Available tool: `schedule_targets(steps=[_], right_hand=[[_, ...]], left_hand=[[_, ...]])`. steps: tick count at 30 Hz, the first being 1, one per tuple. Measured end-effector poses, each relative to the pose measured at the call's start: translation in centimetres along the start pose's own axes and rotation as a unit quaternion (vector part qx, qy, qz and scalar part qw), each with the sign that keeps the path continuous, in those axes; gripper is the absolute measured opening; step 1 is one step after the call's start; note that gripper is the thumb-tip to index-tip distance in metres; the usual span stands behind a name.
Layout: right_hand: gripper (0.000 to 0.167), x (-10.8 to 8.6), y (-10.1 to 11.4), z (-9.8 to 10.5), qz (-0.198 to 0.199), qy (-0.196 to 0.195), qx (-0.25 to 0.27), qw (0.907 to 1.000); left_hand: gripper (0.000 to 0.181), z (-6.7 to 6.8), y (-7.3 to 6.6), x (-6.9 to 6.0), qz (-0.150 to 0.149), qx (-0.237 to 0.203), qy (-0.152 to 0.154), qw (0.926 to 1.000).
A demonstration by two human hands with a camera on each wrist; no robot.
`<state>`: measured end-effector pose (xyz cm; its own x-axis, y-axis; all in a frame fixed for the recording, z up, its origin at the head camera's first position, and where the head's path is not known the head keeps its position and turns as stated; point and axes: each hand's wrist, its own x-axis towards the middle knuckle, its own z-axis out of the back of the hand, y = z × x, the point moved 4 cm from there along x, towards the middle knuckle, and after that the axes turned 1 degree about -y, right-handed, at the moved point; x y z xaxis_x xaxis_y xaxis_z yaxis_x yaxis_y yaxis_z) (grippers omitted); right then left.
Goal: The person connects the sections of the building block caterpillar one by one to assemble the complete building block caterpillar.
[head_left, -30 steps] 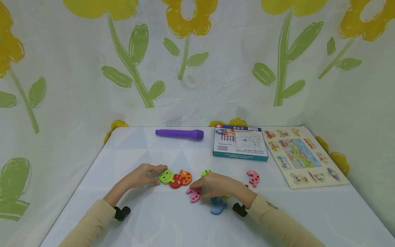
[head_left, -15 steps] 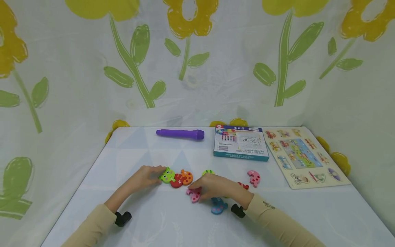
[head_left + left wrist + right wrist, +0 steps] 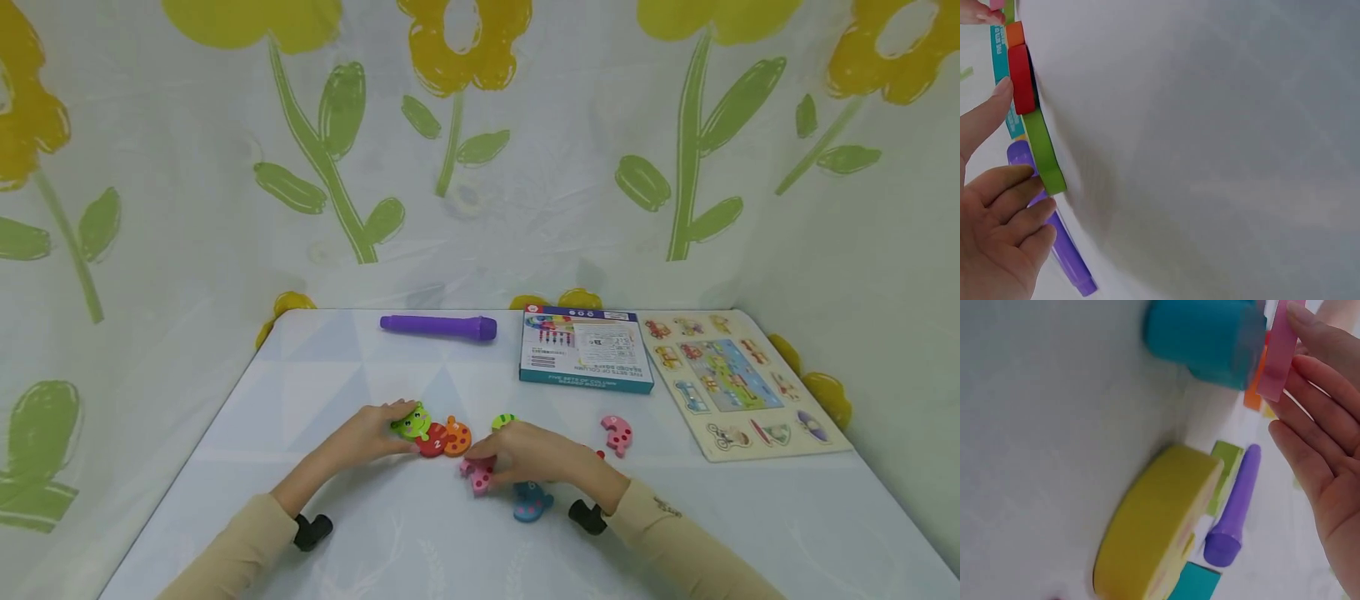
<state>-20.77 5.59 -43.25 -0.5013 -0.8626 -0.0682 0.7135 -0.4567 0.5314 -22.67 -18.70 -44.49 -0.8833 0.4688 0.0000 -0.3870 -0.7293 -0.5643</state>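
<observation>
Flat painted wooden caterpillar puzzle pieces lie on the table. My left hand [image 3: 363,437] holds the green smiling head piece [image 3: 409,423], its thumb against the red piece [image 3: 1021,78] marked 2. An orange spotted piece [image 3: 458,437] adjoins the red one. To the right, my right hand [image 3: 536,454] pinches a pink spotted piece [image 3: 1279,353] between thumb and fingers, close to the orange piece. Beside that hand lie a blue piece [image 3: 532,503] and a green striped piece [image 3: 502,422]. A yellow piece [image 3: 1154,525] shows in the right wrist view; the right hand hides it in the head view.
Another pink piece [image 3: 617,436] lies farther right, with a mostly hidden red bit [image 3: 600,454] by the right wrist. Toward the back are a purple toy microphone [image 3: 438,327], a flat box [image 3: 585,350] and a wooden picture board [image 3: 720,437]. A flowered curtain stands behind.
My left hand has moved slightly right, and the green head piece has turned and sits tighter against the red. My right hand has closed on the pink piece and shifted it slightly right.
</observation>
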Motion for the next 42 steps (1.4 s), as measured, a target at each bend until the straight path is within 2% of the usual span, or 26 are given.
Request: schedule_targets(steps=[7, 16, 26, 36, 42], right_hand=[[0.044, -0.5, -0.3, 0.9, -0.027, -0.006, 0.035, 0.999], [0.044, -0.6, -0.6, 1.5, -0.006, -0.023, 0.035, 0.9991], [0.045, -0.4, -1.3, 1.5, -0.007, -0.018, 0.026, 0.9995], [0.045, -0.3, -1.4, 1.7, -0.025, -0.012, 0.039, 0.9989], [0.044, -0.3, -1.5, 1.8, -0.018, -0.017, 0.043, 0.9988]], left_hand=[[0.072, -0.4, -0.2, 0.5, -0.008, -0.001, -0.006, 1.0], [0.072, -0.9, -0.7, 1.2, -0.007, -0.013, 0.001, 0.9999], [0.073, -1.0, -0.9, 1.6, 0.002, -0.001, 0.003, 1.0], [0.073, -0.5, -0.5, 2.0, 0.001, -0.002, 0.051, 0.9987], [0.073, -0.2, -0.3, 2.3, -0.008, -0.005, 0.077, 0.997]])
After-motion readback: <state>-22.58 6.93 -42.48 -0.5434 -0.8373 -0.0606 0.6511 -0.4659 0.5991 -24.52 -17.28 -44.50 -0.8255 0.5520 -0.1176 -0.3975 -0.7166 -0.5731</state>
